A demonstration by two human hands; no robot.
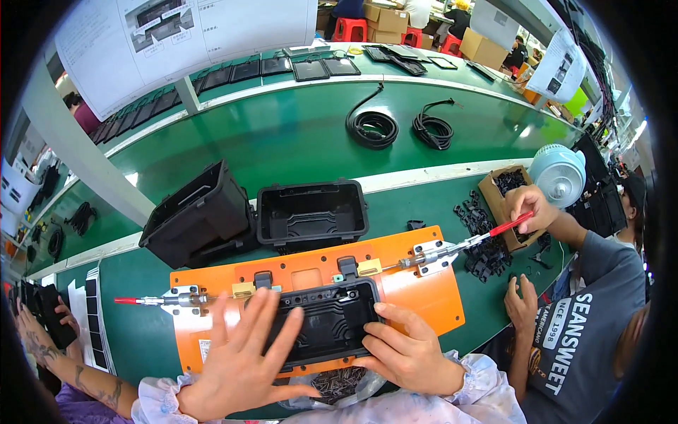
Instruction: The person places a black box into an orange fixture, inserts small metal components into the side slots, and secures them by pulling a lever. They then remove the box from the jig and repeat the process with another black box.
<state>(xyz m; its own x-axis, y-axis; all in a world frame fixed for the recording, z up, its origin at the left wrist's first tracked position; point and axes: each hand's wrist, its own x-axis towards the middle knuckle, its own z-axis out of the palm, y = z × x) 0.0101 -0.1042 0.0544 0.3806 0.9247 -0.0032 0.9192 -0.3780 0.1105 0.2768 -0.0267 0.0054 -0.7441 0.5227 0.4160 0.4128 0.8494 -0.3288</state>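
Observation:
A black plastic box (328,326) lies open side up on an orange fixture plate (424,300). My right hand (409,348) grips the box's right end, fingers on its rim. Spread wide, my left hand (247,346) hovers over or rests near the box's left end, hiding it; contact is unclear. Two black latches (347,268) stand at the box's far edge, beside brass-coloured blocks (369,267). A push clamp with a red handle (127,301) is mounted at the plate's left. At the right, a co-worker's hand (531,208) holds another clamp's red handle (510,225).
Two more black boxes (311,215) stand behind the plate. Small black parts (487,260) lie piled beside a cardboard box (492,189) and a light blue fan (558,173). A plastic bag of metal pins (335,385) lies near me. Cable coils (372,131) rest farther back.

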